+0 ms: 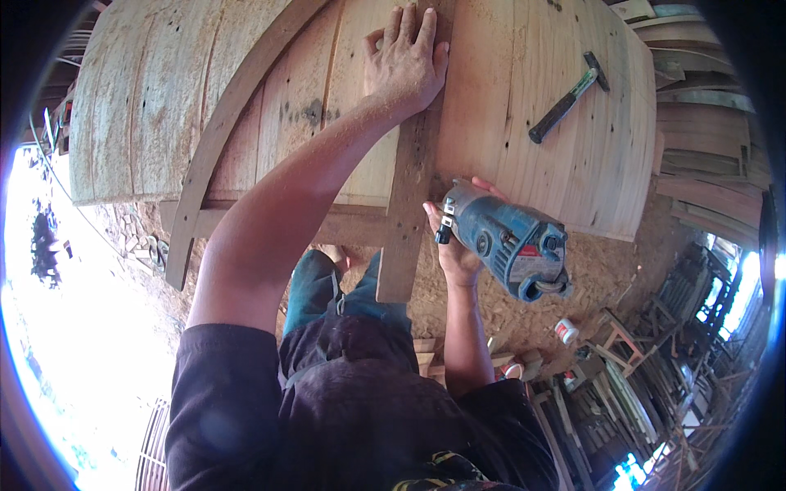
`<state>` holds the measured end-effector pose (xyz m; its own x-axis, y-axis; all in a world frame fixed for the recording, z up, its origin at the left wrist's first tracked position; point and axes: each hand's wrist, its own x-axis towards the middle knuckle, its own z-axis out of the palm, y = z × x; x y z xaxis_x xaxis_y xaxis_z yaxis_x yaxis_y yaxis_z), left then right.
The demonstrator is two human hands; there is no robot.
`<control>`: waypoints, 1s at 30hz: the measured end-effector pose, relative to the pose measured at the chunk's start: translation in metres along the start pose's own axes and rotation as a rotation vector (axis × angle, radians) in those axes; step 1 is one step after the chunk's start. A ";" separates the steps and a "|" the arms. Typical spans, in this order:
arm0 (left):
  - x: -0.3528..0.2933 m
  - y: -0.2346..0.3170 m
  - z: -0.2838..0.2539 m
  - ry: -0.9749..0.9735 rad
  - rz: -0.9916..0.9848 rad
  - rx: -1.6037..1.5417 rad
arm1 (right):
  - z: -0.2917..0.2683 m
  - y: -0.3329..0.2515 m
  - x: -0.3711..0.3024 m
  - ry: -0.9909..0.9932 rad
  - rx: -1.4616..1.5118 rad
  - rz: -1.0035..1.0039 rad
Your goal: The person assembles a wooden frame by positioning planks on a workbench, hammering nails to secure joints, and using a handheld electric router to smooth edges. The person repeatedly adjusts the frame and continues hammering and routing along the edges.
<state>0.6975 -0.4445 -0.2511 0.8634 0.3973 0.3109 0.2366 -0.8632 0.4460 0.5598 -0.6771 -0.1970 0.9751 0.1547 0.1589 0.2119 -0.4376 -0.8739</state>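
Note:
My left hand (405, 61) lies flat, fingers apart, on a long dark wooden strip (416, 164) that runs across the pale plank panel (524, 74). Below and to the right, my right hand (460, 255) is wrapped round a blue handheld router (508, 237). Its rounded motor end tilts toward the lower right, and its base end is beside the strip and the panel's near edge. Part of the right fingers is hidden behind the tool. A curved wooden piece (233, 114) arcs over the boards left of my left forearm.
A hammer (571, 98) with a dark grip rests on the panel's right side. Sawdust covers the ground (606, 286), where a white tub (566, 331) sits. Stacked curved boards (704, 139) stand at the far right, and wood pieces (630, 393) are heaped at lower right.

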 end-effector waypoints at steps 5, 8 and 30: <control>0.000 0.000 0.001 0.015 0.009 0.007 | 0.001 0.004 0.008 -0.033 -0.033 -0.017; 0.000 0.002 -0.002 0.013 -0.004 -0.009 | 0.004 -0.001 0.014 -0.011 -0.042 -0.030; -0.001 0.009 -0.010 0.003 -0.030 -0.050 | 0.023 0.012 0.055 -0.035 0.046 -0.136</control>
<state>0.6947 -0.4493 -0.2394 0.8549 0.4240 0.2990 0.2399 -0.8340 0.4968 0.6149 -0.6533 -0.2094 0.9346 0.2410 0.2616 0.3377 -0.3700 -0.8655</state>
